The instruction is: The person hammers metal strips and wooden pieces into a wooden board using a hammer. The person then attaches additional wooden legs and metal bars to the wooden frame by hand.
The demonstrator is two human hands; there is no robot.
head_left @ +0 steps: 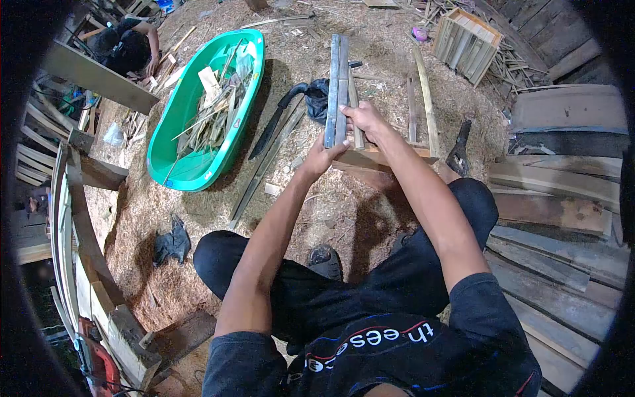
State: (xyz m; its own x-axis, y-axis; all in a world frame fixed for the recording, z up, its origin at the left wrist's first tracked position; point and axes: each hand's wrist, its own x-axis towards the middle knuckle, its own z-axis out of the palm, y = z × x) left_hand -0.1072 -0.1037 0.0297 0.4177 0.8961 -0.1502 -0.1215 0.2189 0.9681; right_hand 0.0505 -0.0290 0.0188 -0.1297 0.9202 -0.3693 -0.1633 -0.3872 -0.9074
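Two narrow wooden slats (337,79) lie side by side, pointing away from me. My left hand (322,159) is closed around their near end, with its thumb on top. Further up their right side, my right hand (366,122) grips them with its thumb on the edge. Below the hands is a low wooden bench or block (390,157), partly hidden by my right forearm. A long dark-bladed knife (268,131) rests on the ground left of the slats, by a black plastic bag (317,99). Another thin wooden strip (358,109) sits just right of the slats.
A green tub (157,155) holding wood scraps stands to the left. A slatted wooden crate (466,43) is at upper right. Stacked boards (555,278) line the right side. Another person (126,46) crouches at upper left. Wood shavings cover the ground.
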